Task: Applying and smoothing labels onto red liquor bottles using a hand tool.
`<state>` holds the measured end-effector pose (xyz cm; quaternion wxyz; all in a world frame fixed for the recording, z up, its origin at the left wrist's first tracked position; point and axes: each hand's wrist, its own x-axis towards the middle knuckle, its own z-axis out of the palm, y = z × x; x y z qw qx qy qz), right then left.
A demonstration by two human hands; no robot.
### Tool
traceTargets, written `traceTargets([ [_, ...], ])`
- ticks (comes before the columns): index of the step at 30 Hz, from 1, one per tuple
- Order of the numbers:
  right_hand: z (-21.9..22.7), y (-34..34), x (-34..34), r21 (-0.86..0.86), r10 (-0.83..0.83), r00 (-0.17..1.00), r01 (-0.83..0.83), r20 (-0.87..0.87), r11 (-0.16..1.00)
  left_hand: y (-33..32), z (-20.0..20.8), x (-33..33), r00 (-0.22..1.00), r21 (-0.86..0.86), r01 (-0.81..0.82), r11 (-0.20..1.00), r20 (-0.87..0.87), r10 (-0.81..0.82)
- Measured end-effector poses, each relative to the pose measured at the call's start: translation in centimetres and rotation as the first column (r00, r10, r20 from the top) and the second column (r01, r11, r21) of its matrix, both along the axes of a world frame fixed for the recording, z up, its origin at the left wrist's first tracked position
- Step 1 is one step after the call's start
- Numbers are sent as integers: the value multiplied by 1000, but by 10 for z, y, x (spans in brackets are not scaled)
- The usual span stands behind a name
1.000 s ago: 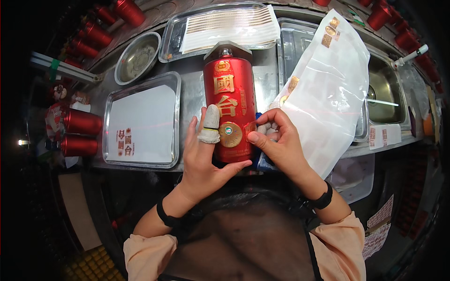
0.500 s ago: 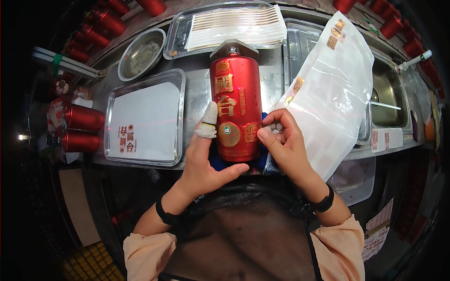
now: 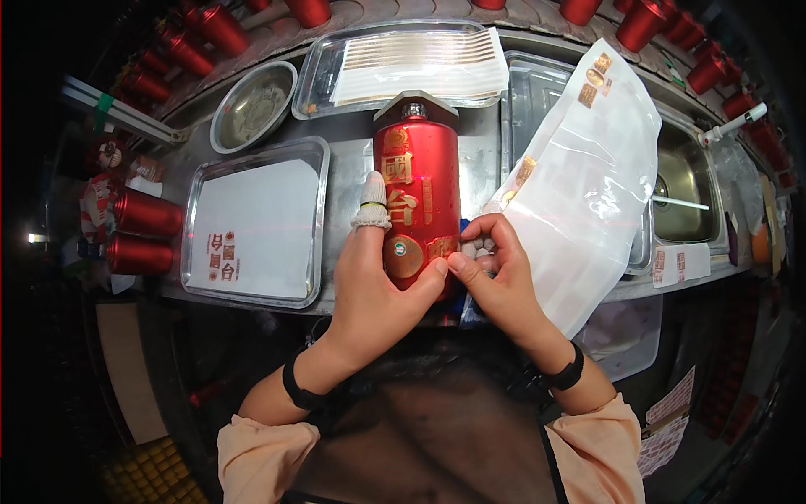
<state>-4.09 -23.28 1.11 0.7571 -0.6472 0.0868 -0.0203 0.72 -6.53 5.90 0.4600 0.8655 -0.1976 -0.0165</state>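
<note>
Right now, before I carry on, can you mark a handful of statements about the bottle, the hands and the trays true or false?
1. The left hand touches the red bottle. True.
2. The tips of the two thumbs are far apart. False: they nearly meet at the bottle's lower front.
3. A round metal bowl sits beyond the bottle, to its left. True.
4. All the left hand's fingers are bare. False: one wears a white cover.
5. The gold-striped sheets lie in the sink. False: they lie on the far metal tray.
</note>
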Motion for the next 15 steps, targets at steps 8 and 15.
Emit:
traceTargets([
  [8, -14, 1, 3, -172, -28, 993, 47, 113, 984, 1, 3, 1, 976, -173, -26, 985, -216, -12],
  [15, -6, 2, 2, -207, 64, 997, -54, 39, 977, 9, -9, -1, 991, -185, -61, 981, -130, 37],
])
